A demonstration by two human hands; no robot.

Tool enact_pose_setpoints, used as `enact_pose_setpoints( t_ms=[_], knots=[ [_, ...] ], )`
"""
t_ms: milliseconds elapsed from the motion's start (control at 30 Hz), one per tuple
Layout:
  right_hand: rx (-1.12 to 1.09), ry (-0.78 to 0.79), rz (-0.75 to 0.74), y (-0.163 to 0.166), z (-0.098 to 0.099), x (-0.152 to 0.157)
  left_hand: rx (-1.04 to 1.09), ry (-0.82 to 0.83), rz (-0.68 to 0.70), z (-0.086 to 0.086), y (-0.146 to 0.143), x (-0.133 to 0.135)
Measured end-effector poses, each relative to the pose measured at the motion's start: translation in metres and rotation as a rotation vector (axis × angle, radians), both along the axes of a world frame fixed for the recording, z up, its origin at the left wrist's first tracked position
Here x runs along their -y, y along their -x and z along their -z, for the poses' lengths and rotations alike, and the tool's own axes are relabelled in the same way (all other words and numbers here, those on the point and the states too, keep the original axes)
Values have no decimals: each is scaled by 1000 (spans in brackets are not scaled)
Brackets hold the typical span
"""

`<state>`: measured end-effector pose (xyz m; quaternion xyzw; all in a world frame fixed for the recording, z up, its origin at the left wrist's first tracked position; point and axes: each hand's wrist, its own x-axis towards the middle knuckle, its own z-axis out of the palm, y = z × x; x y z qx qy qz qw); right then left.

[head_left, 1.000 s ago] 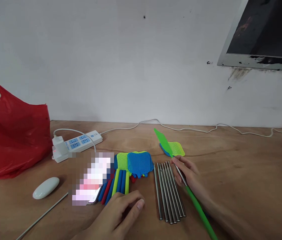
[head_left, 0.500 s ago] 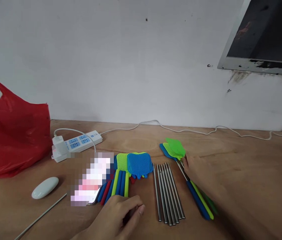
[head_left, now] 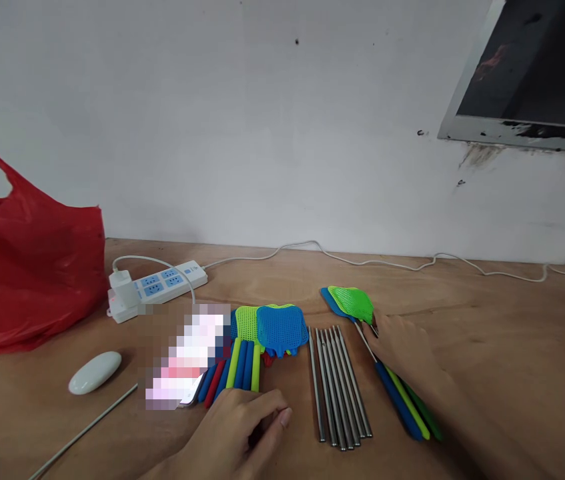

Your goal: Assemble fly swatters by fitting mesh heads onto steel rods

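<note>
My right hand point(head_left: 398, 343) is closed round the neck of a green fly swatter point(head_left: 355, 305). That swatter lies on top of a yellow-green one and a blue one, their heads overlapping and their foam handles point(head_left: 398, 402) fanned toward me. My left hand point(head_left: 242, 430) rests on the table with its fingers curled in, and nothing shows in them. Just beyond it are several blue, red and yellow-green handles point(head_left: 243, 365), with a stack of mesh swatter heads point(head_left: 282, 328) behind. Between my hands lie several bare metal rods point(head_left: 339, 390) side by side.
A lit phone point(head_left: 187, 363), blurred over, lies left of the handles. Farther left are a white mouse-like oval object point(head_left: 95, 373), a power strip point(head_left: 162, 287) with a plugged-in charger, and a red plastic bag point(head_left: 32, 267). A white cable point(head_left: 362, 261) runs along the wall.
The green swatter's head has come down flatter onto the yellow-green one, lowered by my right hand. Its handle now lies beside the other two. My left hand has stayed put.
</note>
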<state>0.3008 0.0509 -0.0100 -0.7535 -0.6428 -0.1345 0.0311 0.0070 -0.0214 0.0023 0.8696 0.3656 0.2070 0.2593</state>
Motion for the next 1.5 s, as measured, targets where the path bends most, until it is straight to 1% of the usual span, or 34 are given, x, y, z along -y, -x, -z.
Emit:
enact_pose_setpoints(
  t_ms=[133, 233, 333, 433, 500, 667, 767, 833, 967, 1100, 1267, 1500],
  knots=[
    [-42, -48, -31, 1, -2, -1, 18, -48, -26, 3, 1, -1],
    [-140, -71, -152, 5, -4, 1, 27, -94, -51, 6, 2, -3],
    [-201, -46, -274, 11, -2, 5, 73, -131, -71, 5, 2, -4],
    [-248, -36, -348, 16, -1, 10, 109, -183, -104, 3, 3, -6],
    [-271, -28, -376, 18, -1, 12, 84, -243, -151, 4, 4, -8],
    [-288, -21, -380, 17, -1, 14, -98, -468, -304, 15, 10, -15],
    [-305, -56, -331, 12, 0, 10, -200, -608, -339, 22, 14, -21],
    [-318, -78, -298, 7, 0, 6, -245, -656, -343, 25, 16, -24],
    [-340, -74, -286, 3, 0, 3, -305, -656, -337, 28, 17, -27],
    [-358, -24, -344, 9, 0, 7, -342, -623, -337, 25, 16, -26],
    [-372, 58, -442, 15, -2, 14, -356, -647, -348, 25, 18, -28],
    [-341, 135, -460, 19, -7, 16, -359, -648, -349, 30, 19, -30]
  ],
)
